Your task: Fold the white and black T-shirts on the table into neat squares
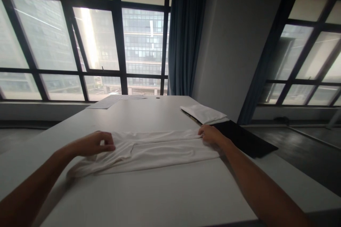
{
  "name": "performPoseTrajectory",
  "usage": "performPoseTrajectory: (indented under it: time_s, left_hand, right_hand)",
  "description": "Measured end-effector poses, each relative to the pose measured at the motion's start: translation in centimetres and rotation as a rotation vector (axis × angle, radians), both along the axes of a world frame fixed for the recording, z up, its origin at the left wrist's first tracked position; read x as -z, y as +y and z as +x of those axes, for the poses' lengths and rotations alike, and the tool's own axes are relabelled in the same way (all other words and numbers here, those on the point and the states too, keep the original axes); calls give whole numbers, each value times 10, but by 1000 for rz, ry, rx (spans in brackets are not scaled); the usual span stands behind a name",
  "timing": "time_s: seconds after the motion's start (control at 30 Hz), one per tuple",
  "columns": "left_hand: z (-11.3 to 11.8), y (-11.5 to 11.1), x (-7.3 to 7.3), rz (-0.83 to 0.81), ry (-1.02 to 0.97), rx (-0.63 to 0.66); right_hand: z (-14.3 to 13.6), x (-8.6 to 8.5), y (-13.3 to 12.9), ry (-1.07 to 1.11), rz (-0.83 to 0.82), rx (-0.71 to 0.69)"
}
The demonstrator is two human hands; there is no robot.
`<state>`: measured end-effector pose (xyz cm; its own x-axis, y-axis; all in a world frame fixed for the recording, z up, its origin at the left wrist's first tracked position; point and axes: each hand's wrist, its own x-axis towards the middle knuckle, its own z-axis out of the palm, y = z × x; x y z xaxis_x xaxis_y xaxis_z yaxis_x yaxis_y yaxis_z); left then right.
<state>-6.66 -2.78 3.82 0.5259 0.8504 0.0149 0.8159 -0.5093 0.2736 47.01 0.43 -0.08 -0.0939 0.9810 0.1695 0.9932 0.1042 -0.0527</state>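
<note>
A white shirt [165, 150], folded into a long strip with wrinkles and a loose flap toward its left end, lies across the white table in front of me. At that left end, my left hand [99, 143] is curled over the cloth, its thumb and fingers coming together in a pinch; the fabric at the fingertips is hard to make out. My right hand [212, 135] grips the far edge of the shirt near its right end, with the fingers bent down onto the cloth. Part of the right end is hidden beneath this hand and forearm.
Beyond my right hand, a folded white cloth [204, 113] lies beside a flat black item [241, 136] that reaches over the right edge of the table [149, 198]. Paper sheets [105, 103] lie at the far left. Windows and a blue curtain [185, 35] stand behind.
</note>
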Motion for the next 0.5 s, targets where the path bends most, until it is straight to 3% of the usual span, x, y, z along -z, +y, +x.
performPoseTrajectory:
  time_s: [0.13,0.23,0.3,0.4,0.5]
  left_hand:
    - [23,1,14,-34,161,21]
    - [21,11,34,-144,306,6]
    - [15,21,47,-146,292,23]
    - [11,41,61,-34,194,23]
    - [10,59,65,136,154,-49]
  right_hand:
    - [1,4,-2,187,-12,-105]
    - [3,17,0,242,-157,-198]
    - [2,26,3,197,-178,-191]
    - [-9,32,10,96,-76,-120]
    - [-22,29,13,1,134,-31]
